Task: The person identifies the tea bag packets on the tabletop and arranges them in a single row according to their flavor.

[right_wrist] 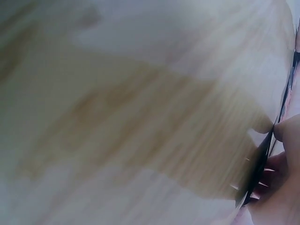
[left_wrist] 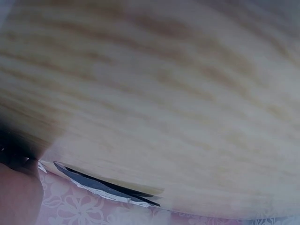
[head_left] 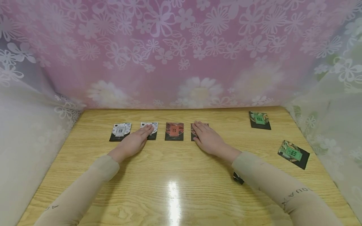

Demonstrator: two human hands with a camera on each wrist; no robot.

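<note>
A row of black-backed packets lies on the wooden table (head_left: 175, 175). From the left: a grey packet (head_left: 120, 131), a grey packet (head_left: 151, 129) under my left hand (head_left: 135, 140), a red-brown packet (head_left: 174, 131), and a red-brown packet (head_left: 194, 131) mostly covered by my right hand (head_left: 207, 138). Both hands lie flat with straight fingers pressing on their packets. The left wrist view shows blurred table (left_wrist: 164, 93) and a packet's edge (left_wrist: 103, 185). In the right wrist view a packet's edge (right_wrist: 267, 154) shows against my fingers (right_wrist: 286, 140).
Two green packets lie at the right: one at the back (head_left: 259, 119), one near the right edge (head_left: 293, 153). A dark corner of another packet (head_left: 238, 178) peeks out under my right sleeve. Flowered curtains (head_left: 181, 53) close off the back and both sides.
</note>
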